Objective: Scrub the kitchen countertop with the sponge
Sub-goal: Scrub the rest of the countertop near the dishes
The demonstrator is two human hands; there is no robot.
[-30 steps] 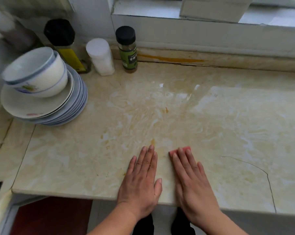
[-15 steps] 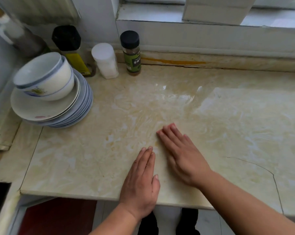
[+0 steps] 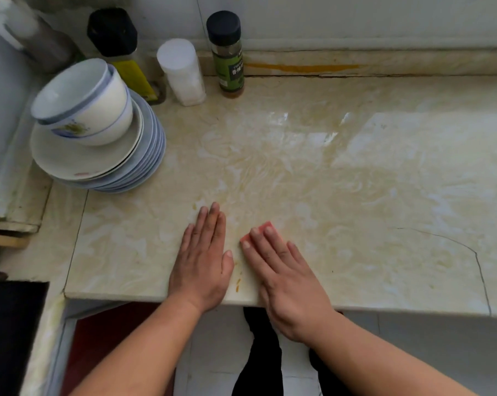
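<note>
A beige marbled countertop (image 3: 341, 172) fills the view, wet and shiny in its middle. My right hand (image 3: 287, 278) lies flat with straight fingers on a pink sponge (image 3: 265, 226), pressing it onto the counter near the front edge. Only the sponge's far corner shows past my fingertips. My left hand (image 3: 203, 261) rests flat, palm down, on the counter just left of the right one. Small orange stains (image 3: 237, 282) sit between the two hands.
A stack of plates (image 3: 144, 167) with white bowls (image 3: 81, 104) on top stands at the back left. Behind it are a yellow bottle (image 3: 133, 72), a white shaker (image 3: 181, 72) and a green-labelled spice jar (image 3: 227, 55). A curved crack (image 3: 467, 250) runs through the counter at the right.
My right hand has pulled the sponge back toward the front edge after reaching forward half a second ago. The left hand stays flat in about the same spot.
</note>
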